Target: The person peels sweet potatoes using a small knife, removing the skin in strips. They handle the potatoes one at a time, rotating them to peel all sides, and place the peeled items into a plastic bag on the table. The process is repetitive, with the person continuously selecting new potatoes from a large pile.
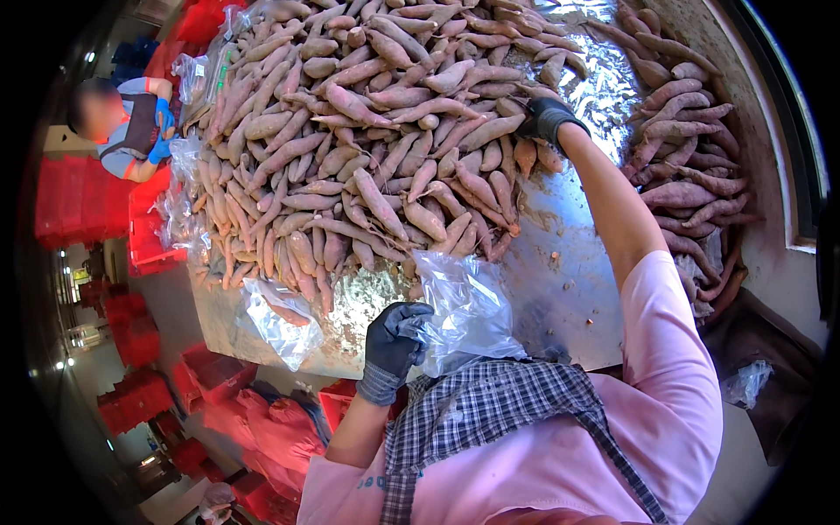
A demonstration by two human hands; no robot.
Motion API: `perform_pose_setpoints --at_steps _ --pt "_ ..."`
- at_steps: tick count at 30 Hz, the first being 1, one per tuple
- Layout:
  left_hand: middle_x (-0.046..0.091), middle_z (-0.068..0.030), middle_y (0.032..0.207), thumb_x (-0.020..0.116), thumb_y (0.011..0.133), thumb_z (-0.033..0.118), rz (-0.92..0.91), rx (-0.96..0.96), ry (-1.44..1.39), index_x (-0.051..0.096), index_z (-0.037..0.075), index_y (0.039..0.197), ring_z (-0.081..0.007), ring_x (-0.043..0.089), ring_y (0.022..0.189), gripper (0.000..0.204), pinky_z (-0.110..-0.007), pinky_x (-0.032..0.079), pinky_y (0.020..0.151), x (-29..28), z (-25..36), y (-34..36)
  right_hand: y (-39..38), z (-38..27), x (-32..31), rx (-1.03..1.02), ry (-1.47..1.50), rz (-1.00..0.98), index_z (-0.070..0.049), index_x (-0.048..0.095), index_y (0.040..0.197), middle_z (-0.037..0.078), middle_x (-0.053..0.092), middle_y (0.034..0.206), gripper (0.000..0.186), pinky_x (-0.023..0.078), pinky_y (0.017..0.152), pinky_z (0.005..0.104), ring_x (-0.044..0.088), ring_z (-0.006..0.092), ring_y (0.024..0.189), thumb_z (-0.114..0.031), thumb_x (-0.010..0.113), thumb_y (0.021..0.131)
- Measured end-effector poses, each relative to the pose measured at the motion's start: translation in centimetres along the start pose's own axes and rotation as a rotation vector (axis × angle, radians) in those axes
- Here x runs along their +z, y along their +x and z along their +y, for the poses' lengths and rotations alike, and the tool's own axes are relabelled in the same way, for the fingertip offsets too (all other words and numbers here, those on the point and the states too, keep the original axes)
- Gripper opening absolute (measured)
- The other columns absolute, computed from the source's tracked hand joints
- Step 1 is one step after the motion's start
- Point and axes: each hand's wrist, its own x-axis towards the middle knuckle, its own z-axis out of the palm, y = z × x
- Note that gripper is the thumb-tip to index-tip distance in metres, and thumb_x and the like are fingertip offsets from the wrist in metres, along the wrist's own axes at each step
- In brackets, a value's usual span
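A large heap of brownish-pink sweet potatoes (376, 166) covers much of the metal table (560, 262) in front of me. My right hand (551, 118), in a dark glove, reaches to the heap's right edge. Its fingers curl at the end of a long sweet potato (490, 132); the fingertips are partly hidden. Low at the table's near edge, my left hand (398, 341), also gloved, is closed on the edge of a clear plastic bag (468, 306). The bag lies crumpled against my checked apron (499, 394).
Another clear bag (284, 324), with a sweet potato in it, lies at the near left edge. More sweet potatoes (687, 184) line the right side by the wall. A person (131, 127) in blue gloves stands at the far left, near red crates (83, 201). Red crates (210, 372) also stand below.
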Motion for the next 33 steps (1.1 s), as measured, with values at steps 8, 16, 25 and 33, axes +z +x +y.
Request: perform_pose_setpoints --at_steps 8,16,25,33 --pt "0.050 0.0009 0.060 0.053 0.081 0.008 0.158 0.101 0.002 0.055 -0.002 0.104 -0.0051 0.041 0.042 0.025 -0.019 0.031 0.037 -2.6 -0.7 -1.5 -9.5 -5.0 0.1 -0.151 0.517 0.361 -0.010 0.057 0.112 0.010 0.061 0.105 0.056 0.045 0.087 0.0325 0.059 0.0244 0.099 -0.011 0.076 0.060" --pt "0.049 0.0009 0.059 0.046 0.083 0.002 0.063 0.156 0.024 0.056 0.000 0.103 -0.0048 0.040 0.043 0.022 -0.019 0.030 0.037 -1.8 -0.7 -3.1 -21.4 -10.6 -2.5 0.297 1.547 -0.283 -0.013 0.056 0.094 -0.006 0.045 0.058 0.023 0.030 0.041 0.0161 0.034 0.0016 0.043 -0.029 0.065 0.081" --pt "0.049 -0.0013 0.058 0.041 0.073 -0.003 -0.031 0.158 -0.131 0.053 -0.003 0.110 -0.0072 0.044 0.043 0.039 -0.020 0.041 0.042 -2.6 -3.1 -4.6 -28.3 -11.6 -0.8 0.535 2.178 -0.823 -0.003 0.055 0.103 -0.003 0.045 0.056 0.042 0.031 0.040 0.0141 0.037 0.0029 0.040 -0.040 0.062 0.084" --pt "0.055 -0.0136 0.115 0.067 0.078 0.028 -0.289 0.507 0.381 0.044 -0.004 0.124 -0.0208 0.057 0.101 0.060 -0.030 0.046 0.088 -1.2 -5.4 -3.0 -32.8 -15.8 -0.9 0.133 1.304 -0.259 0.000 0.049 0.118 0.008 0.060 0.100 0.058 0.048 0.067 0.0252 0.057 0.0093 0.078 -0.011 0.075 0.068"
